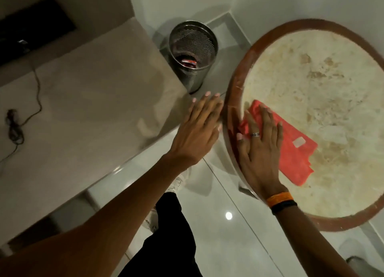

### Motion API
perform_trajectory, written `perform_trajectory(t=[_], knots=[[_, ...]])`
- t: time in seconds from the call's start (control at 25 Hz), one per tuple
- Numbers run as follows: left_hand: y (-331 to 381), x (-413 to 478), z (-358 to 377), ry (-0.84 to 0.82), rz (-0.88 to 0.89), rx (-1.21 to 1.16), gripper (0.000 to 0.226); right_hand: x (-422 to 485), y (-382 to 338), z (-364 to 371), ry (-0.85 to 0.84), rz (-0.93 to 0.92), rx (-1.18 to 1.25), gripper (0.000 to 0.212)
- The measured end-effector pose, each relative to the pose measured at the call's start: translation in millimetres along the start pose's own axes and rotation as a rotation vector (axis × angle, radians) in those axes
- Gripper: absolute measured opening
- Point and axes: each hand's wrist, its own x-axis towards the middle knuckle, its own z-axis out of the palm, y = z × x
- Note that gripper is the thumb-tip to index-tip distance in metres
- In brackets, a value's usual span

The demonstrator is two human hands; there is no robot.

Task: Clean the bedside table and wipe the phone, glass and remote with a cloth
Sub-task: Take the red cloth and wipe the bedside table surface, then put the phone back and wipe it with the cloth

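Right hand (pixel 258 143) lies flat and spread, palm down, on a red cloth (pixel 295 152), pressing it against the pale stone top of the round table (pixel 311 89) near the table's left edge; the fingers are stretched out rather than curled, so the cloth is pinned under the palm, not gripped, which suits pushing it across the surface to wipe. Left hand (pixel 197 131) is open too, fingers straight and close together, holding nothing, and it hovers or rests just beside the table's brown wooden rim, over the gap between the table and a beige slab on the left; whether it touches the rim I cannot tell. It may be there to steady the body or to catch crumbs swept off the edge. A metal mesh bin (pixel 193 54) stands on the floor just beyond the hands, close to the table, handy for rubbish. No phone, glass or remote shows anywhere on the table, so the top looks cleared for wiping, and those three still seem left to do
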Motion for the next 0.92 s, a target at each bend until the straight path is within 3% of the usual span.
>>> perform_trajectory(t=[0.16, 0.32, 0.56, 0.72, 0.92], knots=[[-70, -68, -31, 0.225, -0.334, 0.045, 0.053, 44, -102, 36, -0.093, -0.263, 0.089, 0.066], [-133, -155, -68, 0.244, -0.813, 0.046, 0.062, 62, -222, 75, -0.159, -0.584, 0.010, 0.066], [-194, -334, -127, 0.428, -1.369, 0.174, 0.073, 16, -429, 100, -0.300, -1.065, -0.029, 0.070], [-198, -447, -170, 0.669, -1.562, 0.198, 0.069, -65, -547, 105, -0.354, -1.319, 0.125, 0.067], [-182, -529, -207, 0.934, -1.548, 0.362, 0.060, -176, -667, 109, -0.595, -1.518, 0.523, 0.059]])
